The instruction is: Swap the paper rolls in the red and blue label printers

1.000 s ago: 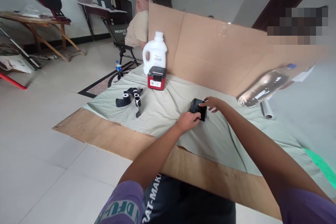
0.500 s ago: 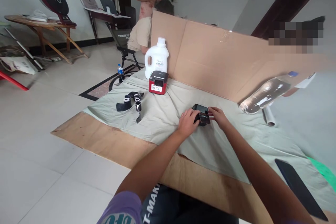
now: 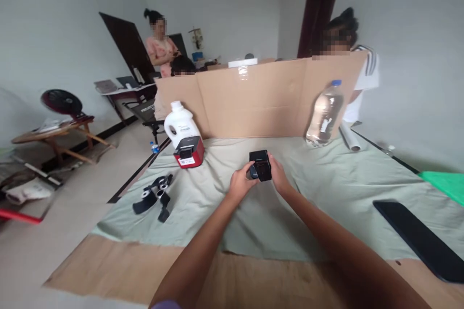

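Observation:
Both of my hands hold a small black box-shaped device (image 3: 260,166) just above the pale green cloth (image 3: 326,188). My left hand (image 3: 240,184) grips its left side with the thumb on top. My right hand (image 3: 277,176) wraps its right side. A red and black device (image 3: 188,152) of similar size stands to the left on the cloth, in front of a white jug (image 3: 178,127). Several black rolls and strips (image 3: 154,196) lie further left.
A cardboard wall (image 3: 253,99) stands along the back of the cloth. A clear water bottle (image 3: 324,115) and a foil roll (image 3: 350,137) are at the back right. A flat black slab (image 3: 416,237) lies at the right. People are behind the cardboard and in the room.
My hands have lifted the black device off the cloth and turned it upright. The camera view has swung up and to the right, showing more of the room.

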A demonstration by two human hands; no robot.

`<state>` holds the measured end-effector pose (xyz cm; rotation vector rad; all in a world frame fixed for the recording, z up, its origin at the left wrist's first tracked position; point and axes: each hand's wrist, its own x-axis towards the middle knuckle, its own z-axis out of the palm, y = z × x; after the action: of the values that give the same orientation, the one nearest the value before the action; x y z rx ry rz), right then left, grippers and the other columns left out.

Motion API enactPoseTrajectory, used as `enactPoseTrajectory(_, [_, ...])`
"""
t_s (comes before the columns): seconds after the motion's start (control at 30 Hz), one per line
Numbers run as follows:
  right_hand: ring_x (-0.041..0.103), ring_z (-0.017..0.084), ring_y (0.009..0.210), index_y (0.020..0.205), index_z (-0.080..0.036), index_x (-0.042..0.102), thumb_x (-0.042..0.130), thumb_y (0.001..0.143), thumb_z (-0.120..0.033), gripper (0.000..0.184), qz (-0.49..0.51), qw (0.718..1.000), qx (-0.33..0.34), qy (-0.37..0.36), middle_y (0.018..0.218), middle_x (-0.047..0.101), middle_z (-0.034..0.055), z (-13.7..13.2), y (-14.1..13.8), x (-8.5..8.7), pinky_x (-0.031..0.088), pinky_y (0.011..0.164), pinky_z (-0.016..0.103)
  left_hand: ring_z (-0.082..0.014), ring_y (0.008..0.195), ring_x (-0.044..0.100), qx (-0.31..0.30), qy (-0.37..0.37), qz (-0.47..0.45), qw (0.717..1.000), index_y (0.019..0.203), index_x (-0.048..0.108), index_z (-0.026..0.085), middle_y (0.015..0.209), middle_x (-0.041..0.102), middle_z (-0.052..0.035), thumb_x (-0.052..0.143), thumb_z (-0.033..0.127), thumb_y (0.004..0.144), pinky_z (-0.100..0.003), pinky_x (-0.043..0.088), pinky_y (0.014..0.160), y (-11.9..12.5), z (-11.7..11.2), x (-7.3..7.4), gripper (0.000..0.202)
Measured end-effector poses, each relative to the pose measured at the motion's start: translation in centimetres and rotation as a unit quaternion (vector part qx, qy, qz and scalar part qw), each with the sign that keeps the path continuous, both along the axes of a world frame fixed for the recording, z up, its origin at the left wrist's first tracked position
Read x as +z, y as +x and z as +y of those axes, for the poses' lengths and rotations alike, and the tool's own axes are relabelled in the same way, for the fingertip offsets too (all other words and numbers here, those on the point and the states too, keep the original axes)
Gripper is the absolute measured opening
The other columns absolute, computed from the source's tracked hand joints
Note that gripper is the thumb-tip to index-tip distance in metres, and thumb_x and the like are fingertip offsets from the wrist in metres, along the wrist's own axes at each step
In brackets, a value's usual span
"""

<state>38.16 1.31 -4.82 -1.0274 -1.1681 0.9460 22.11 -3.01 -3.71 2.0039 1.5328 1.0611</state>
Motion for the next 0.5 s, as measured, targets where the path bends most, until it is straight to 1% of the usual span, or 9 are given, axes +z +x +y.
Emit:
enactPoseTrajectory(0.07, [0.057,0.029,0.13,0.118,-0.022,0.073,0.044,0.087,-0.074,0.067,0.004,0.999,-0.031,0.009,0.127,0.071,0.0072,2.0,3.9,0.6,0.036,0.117,0.049,-0.0215,0.107,0.071,-0.032,0.014,0.005,0.999,0.137,0.059,0.032,0.117,0.075,0.0001,0.082,0.028,0.075,-0.03,0.053,0.097,3.5,2.6,0.8,0.066])
enactPoseTrajectory(0.13, [0.06,0.03,0.125,0.115,-0.022,0.073,0.043,0.085,-0.077,0.07,0.01,0.997,-0.072,0.005,0.121,0.073,0.007,4.0,8.2,0.6,0.038,0.115,0.05,-0.0226,0.109,0.071,-0.047,0.016,0.035,0.998,0.134,0.06,0.035,0.116,0.075,0.0011,0.081,0.031,0.076,-0.032,0.053,0.098,7.7,5.4,1.2,0.062])
enactPoseTrajectory(0.2, [0.061,0.031,0.124,0.113,-0.021,0.073,0.043,0.083,-0.08,0.072,0.015,0.994,-0.111,-0.004,0.119,0.074,0.0076,5.7,12.3,-0.1,0.038,0.114,0.05,-0.0244,0.112,0.07,-0.064,0.012,0.072,0.995,0.134,0.06,0.036,0.118,0.075,0.0002,0.081,0.034,0.076,-0.034,0.053,0.098,11.9,8.1,1.1,0.061])
enactPoseTrajectory(0.3, [0.057,0.031,0.129,0.114,-0.021,0.072,0.042,0.082,-0.081,0.075,0.008,0.986,-0.164,-0.019,0.122,0.072,0.0102,7.0,17.0,-1.7,0.039,0.115,0.05,-0.0251,0.114,0.069,-0.121,0.012,0.108,0.987,0.143,0.053,0.036,0.125,0.073,-0.0017,0.08,0.034,0.077,-0.035,0.052,0.099,17.1,11.3,0.3,0.072])
enactPoseTrajectory(0.37, [0.051,0.029,0.137,0.124,-0.021,0.067,0.041,0.083,-0.08,0.077,-0.007,0.98,-0.199,-0.022,0.132,0.067,0.0106,7.1,18.9,-2.7,0.035,0.117,0.05,-0.0245,0.112,0.069,-0.163,0.011,0.128,0.978,0.148,0.049,0.037,0.129,0.071,-0.0026,0.08,0.034,0.078,-0.034,0.052,0.1,19.3,12.7,-0.3,0.076])
enactPoseTrajectory(0.43, [0.043,0.027,0.143,0.134,-0.02,0.061,0.04,0.085,-0.078,0.079,-0.027,0.972,-0.232,-0.025,0.145,0.058,0.0109,7.0,20.1,-3.3,0.029,0.121,0.048,-0.024,0.109,0.07,-0.193,0.009,0.141,0.971,0.146,0.052,0.036,0.128,0.071,-0.0037,0.078,0.036,0.08,-0.035,0.052,0.099,20.7,13.6,-1.1,0.07])
enactPoseTrajectory(0.5, [0.043,0.025,0.143,0.139,-0.018,0.057,0.037,0.086,-0.077,0.081,-0.043,0.968,-0.246,-0.033,0.149,0.054,0.0121,6.8,20.8,-3.5,0.028,0.121,0.045,-0.0235,0.105,0.071,-0.21,0.009,0.138,0.968,0.141,0.058,0.034,0.123,0.074,-0.0045,0.077,0.037,0.081,-0.035,0.052,0.098,21.5,13.9,-2.0,0.063])
